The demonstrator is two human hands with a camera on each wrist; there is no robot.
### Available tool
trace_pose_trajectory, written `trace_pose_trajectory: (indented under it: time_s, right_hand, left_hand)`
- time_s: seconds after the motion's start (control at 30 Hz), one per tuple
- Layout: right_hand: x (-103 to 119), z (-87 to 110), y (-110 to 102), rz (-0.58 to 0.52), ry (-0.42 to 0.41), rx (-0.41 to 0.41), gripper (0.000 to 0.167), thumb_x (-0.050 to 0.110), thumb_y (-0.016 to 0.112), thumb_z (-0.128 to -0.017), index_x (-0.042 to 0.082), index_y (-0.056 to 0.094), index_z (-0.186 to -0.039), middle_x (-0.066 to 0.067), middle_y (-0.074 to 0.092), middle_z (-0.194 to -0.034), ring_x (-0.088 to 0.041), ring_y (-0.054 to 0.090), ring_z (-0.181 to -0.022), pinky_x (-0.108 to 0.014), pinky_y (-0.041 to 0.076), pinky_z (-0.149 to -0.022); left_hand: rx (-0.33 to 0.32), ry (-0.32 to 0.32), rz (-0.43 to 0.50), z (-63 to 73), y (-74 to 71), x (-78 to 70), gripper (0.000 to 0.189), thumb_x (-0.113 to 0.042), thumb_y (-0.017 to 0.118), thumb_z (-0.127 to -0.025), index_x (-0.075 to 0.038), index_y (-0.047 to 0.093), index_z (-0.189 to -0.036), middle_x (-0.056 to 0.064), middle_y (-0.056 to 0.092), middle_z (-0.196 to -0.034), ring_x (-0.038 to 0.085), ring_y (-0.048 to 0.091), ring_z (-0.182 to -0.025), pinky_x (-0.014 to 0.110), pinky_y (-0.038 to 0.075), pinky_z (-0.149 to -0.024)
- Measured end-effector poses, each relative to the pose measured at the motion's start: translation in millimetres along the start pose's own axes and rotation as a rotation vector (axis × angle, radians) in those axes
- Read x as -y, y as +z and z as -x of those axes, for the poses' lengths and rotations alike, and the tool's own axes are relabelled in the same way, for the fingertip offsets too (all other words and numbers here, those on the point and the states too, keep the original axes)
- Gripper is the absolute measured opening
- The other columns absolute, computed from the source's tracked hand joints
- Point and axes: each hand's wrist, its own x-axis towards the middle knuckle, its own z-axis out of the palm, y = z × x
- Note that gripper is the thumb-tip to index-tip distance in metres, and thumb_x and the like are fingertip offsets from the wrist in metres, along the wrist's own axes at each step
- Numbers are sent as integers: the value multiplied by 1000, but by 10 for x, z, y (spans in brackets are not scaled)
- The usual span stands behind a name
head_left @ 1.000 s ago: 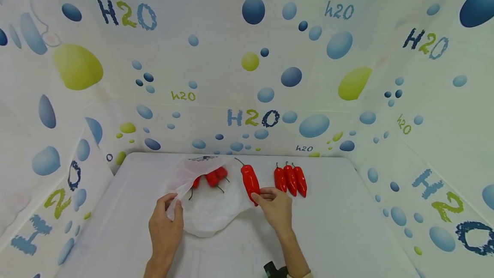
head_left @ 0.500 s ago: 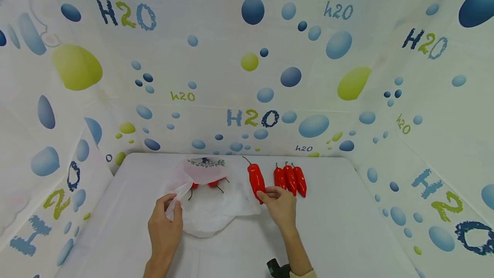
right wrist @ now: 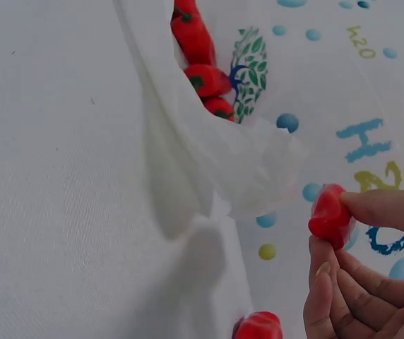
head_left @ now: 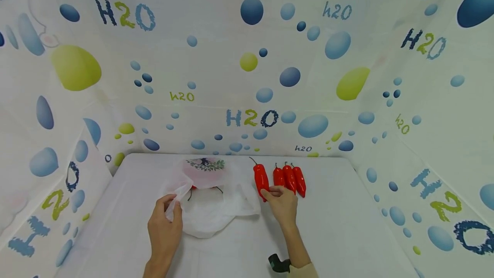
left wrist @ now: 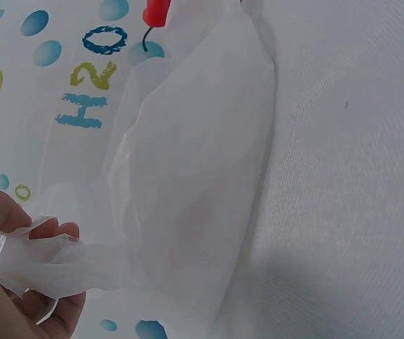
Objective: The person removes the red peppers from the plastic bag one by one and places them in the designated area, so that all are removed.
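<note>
My left hand (head_left: 165, 226) pinches the edge of a thin white plastic bag (head_left: 206, 224), its mouth facing me. A pink patch with a leafy tree print marks the upper side of the bag. Red peppers (right wrist: 193, 39) lie inside; from the head view the bag's upper layer mostly hides them, leaving stems and a bit of red. Right of the bag, my right hand (head_left: 283, 203) holds a long red pepper (head_left: 260, 177) between thumb and fingers by its tip, stem pointing up and away. In the right wrist view this pepper (right wrist: 331, 215) appears apart from the bag.
Three more red peppers (head_left: 288, 175) lie side by side on the white table (head_left: 328, 226), just beyond my right hand. A backdrop (head_left: 216, 55) printed with blue and green drops and "H2O" rises behind and on both sides. A dark device (head_left: 278, 264) sits at my right wrist.
My right hand has moved right with its pepper, away from the bag mouth toward the three peppers. The bag's upper layer has sagged over the peppers inside. My left hand keeps its grip.
</note>
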Motion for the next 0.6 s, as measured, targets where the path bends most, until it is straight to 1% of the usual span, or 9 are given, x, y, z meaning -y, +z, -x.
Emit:
trace_pose_trajectory:
  time_s: [0.37, 0.6]
  right_hand:
    - [-209, -73, 75, 29, 34, -33, 27, 26, 86, -88, 5, 80, -103, -4, 77, -83, -17, 72, -73, -29, 57, -62]
    - [-283, -112, 94, 66, 42, -70, 27, 24, 85, -89, 2, 79, -103, -7, 78, -84, -21, 73, -75, -30, 57, -63]
  left_hand:
    - [2, -7, -6, 6, -1, 1, 26, 0, 70, -94, -3, 67, -120, 6, 69, -89, 12, 59, -73, 15, 41, -71]
    - [2, -16, -16, 2, 4, -4, 27, -1, 70, -94, -4, 67, -121, 6, 70, -90, 12, 60, -74, 16, 41, -72]
